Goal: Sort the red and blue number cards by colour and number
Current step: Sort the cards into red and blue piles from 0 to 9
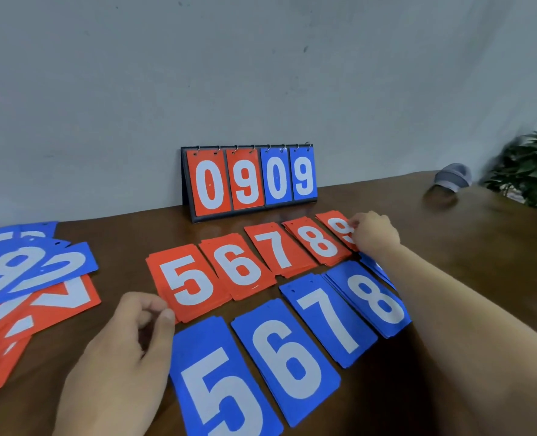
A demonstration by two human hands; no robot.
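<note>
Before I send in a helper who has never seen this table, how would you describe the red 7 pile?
Find the flip scoreboard standing against the wall; two rows of card piles lie before it, red behind blue. The red 7 pile is the middle of the five red piles, between the red 6 pile and the red 8 pile.

Brown wooden table point(450, 247) against grey wall point(198, 73) (scuffed).
</note>
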